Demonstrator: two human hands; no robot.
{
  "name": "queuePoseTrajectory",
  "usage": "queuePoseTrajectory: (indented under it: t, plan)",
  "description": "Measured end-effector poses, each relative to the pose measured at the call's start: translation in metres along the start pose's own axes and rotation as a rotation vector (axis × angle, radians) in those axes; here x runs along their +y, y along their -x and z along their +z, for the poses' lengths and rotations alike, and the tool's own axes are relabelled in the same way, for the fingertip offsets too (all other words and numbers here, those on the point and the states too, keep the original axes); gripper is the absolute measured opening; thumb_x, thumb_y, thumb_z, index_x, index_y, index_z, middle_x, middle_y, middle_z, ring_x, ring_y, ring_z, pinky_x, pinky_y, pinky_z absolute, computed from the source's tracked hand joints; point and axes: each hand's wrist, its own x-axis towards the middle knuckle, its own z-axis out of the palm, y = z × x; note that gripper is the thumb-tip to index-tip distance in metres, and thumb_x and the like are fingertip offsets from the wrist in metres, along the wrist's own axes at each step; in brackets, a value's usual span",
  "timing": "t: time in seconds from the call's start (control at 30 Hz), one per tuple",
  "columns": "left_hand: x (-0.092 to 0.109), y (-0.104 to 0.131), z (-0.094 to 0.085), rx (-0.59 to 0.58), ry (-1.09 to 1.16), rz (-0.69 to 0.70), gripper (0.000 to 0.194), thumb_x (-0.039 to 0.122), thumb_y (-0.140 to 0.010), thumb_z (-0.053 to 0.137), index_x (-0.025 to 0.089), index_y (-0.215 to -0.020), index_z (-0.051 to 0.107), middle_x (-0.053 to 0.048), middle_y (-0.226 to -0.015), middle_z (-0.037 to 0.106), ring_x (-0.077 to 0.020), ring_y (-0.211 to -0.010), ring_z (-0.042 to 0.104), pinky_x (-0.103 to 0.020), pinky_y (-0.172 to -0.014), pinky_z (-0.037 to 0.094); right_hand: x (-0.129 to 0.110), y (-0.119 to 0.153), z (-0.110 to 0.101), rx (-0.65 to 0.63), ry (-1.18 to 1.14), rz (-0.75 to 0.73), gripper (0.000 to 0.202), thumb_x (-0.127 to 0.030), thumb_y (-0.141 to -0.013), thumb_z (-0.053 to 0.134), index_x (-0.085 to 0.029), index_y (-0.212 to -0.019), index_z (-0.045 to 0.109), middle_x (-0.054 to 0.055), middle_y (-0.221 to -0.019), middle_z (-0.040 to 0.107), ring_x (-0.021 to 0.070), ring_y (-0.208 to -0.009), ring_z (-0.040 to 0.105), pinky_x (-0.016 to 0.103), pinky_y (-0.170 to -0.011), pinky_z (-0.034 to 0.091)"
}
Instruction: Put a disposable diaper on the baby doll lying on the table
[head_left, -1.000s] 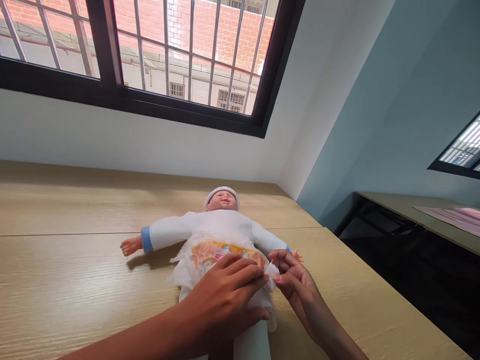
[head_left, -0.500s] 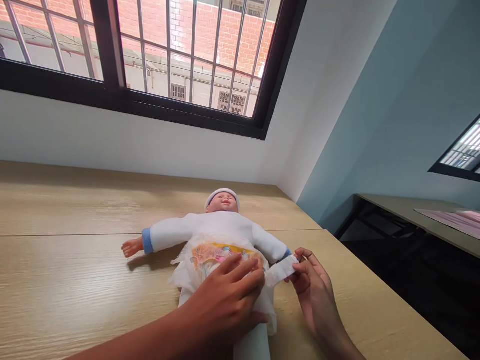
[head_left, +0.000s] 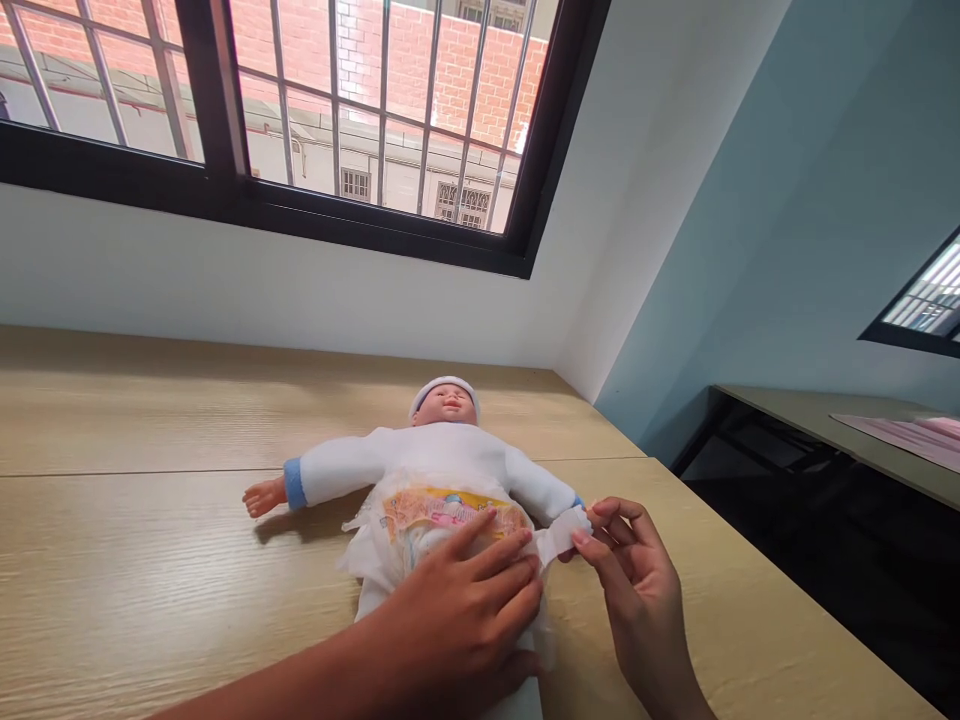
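Observation:
A baby doll (head_left: 450, 450) in a white top with blue cuffs and a pale cap lies on its back, head away from me. Around its waist is a white diaper (head_left: 367, 555) with an orange printed front band. My left hand (head_left: 472, 590) lies over the diaper's front with fingers stretched out, pressing on it. At the diaper's right side, my right hand (head_left: 630, 570) pinches a white fastening tab (head_left: 562, 535) between thumb and fingers and holds it out sideways, close to the doll's cuff. My left hand hides the lower front of the diaper.
The doll lies on a light wooden table (head_left: 150, 560), whose right edge slopes down past my right hand. A barred window (head_left: 382, 110) is in the wall behind. To the right stands another table (head_left: 795, 405) with pink cloth (head_left: 900, 440) on it.
My left hand has shifted slightly right and its fingers have spread flatter over the diaper. My right hand has turned a little, still pinching the tab.

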Motion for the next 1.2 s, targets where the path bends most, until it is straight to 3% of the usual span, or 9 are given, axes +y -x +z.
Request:
queuePoseTrajectory:
  t: [0.2,0.37,0.47,0.67,0.8,0.9,1.0,1.1,1.2]
  plan:
    - [0.005,0.001,0.000,0.152,-0.144,0.153,0.015,0.018,-0.092,0.052,0.013,-0.099,0.064,-0.009,-0.110,0.067,-0.0223,-0.108,0.061,-0.040,-0.105,0.044,-0.002,-0.003,0.003,-0.035,-0.011,0.058,0.035,-0.037,-0.076,0.078,-0.023,-0.091,0.049,-0.003,-0.082,0.059,0.0124,-0.067,0.065,0.024,-0.065,0.057]
    - [0.005,0.000,0.005,0.102,-0.110,0.142,0.013,0.015,-0.091,0.051,0.013,-0.096,0.062,-0.006,-0.092,0.065,-0.0211,-0.098,0.061,-0.038,-0.095,0.050,-0.001,-0.004,0.006,-0.023,-0.026,0.061,0.040,-0.039,-0.073,0.079,-0.022,-0.090,0.048,-0.005,-0.078,0.054,0.0134,-0.070,0.066,0.026,-0.067,0.059]
    - [0.004,0.000,0.008,0.073,-0.089,0.145,0.010,0.016,-0.089,0.052,0.014,-0.088,0.061,-0.006,-0.090,0.064,-0.0204,-0.094,0.061,-0.037,-0.092,0.051,-0.002,-0.004,0.013,-0.113,0.021,0.059,0.038,-0.039,-0.076,0.076,-0.023,-0.095,0.046,-0.006,-0.076,0.055,0.0133,-0.071,0.066,0.028,-0.068,0.059]
    - [0.006,-0.001,0.011,0.149,-0.132,0.138,0.019,0.014,-0.088,0.048,0.016,-0.071,0.055,-0.004,-0.077,0.061,-0.0166,-0.075,0.057,-0.039,-0.094,0.049,-0.019,-0.015,0.036,-0.356,0.422,-0.002,0.024,-0.028,-0.085,0.063,-0.023,-0.103,0.047,-0.004,-0.075,0.060,0.0146,-0.073,0.065,0.027,-0.069,0.055]
    - [0.007,-0.001,0.012,0.173,-0.156,0.146,0.019,0.013,-0.088,0.046,0.017,-0.071,0.055,-0.003,-0.073,0.060,-0.0159,-0.067,0.054,-0.039,-0.086,0.051,-0.037,-0.024,0.050,-0.531,0.785,-0.088,0.022,-0.015,-0.082,0.057,-0.024,-0.101,0.050,-0.005,-0.073,0.063,0.0149,-0.070,0.065,0.028,-0.066,0.051]
    - [0.006,0.000,0.013,0.195,-0.166,0.154,0.019,0.014,-0.088,0.047,0.016,-0.072,0.056,-0.002,-0.072,0.059,-0.0158,-0.065,0.054,-0.038,-0.080,0.052,-0.050,-0.028,0.055,-0.654,0.911,-0.111,0.023,-0.017,-0.083,0.055,-0.025,-0.105,0.054,-0.004,-0.075,0.066,0.0157,-0.071,0.065,0.028,-0.064,0.047]
    - [0.007,0.000,0.011,0.190,-0.163,0.152,0.019,0.015,-0.089,0.048,0.016,-0.072,0.057,-0.002,-0.073,0.060,-0.0163,-0.069,0.056,-0.039,-0.085,0.050,-0.063,-0.035,0.055,-0.744,0.913,-0.091,0.027,-0.026,-0.089,0.056,-0.027,-0.115,0.055,-0.002,-0.080,0.070,0.0175,-0.076,0.067,0.030,-0.069,0.048]
    - [0.006,0.001,0.009,0.139,-0.167,0.134,0.015,0.019,-0.090,0.050,0.015,-0.081,0.061,-0.004,-0.085,0.064,-0.0195,-0.086,0.061,-0.042,-0.097,0.046,-0.078,-0.047,0.051,-0.825,0.775,-0.004,0.033,-0.040,-0.094,0.052,-0.026,-0.123,0.053,0.001,-0.085,0.071,0.0185,-0.081,0.068,0.031,-0.073,0.050]
    - [0.006,0.003,0.009,0.091,-0.205,0.082,0.025,0.033,-0.093,0.050,0.014,-0.103,0.063,-0.009,-0.109,0.065,-0.0265,-0.111,0.057,-0.047,-0.102,0.044,-0.093,-0.059,0.045,-0.773,0.643,-0.012,0.038,-0.048,-0.095,0.049,-0.024,-0.125,0.052,0.004,-0.092,0.070,0.0194,-0.088,0.068,0.032,-0.077,0.052]
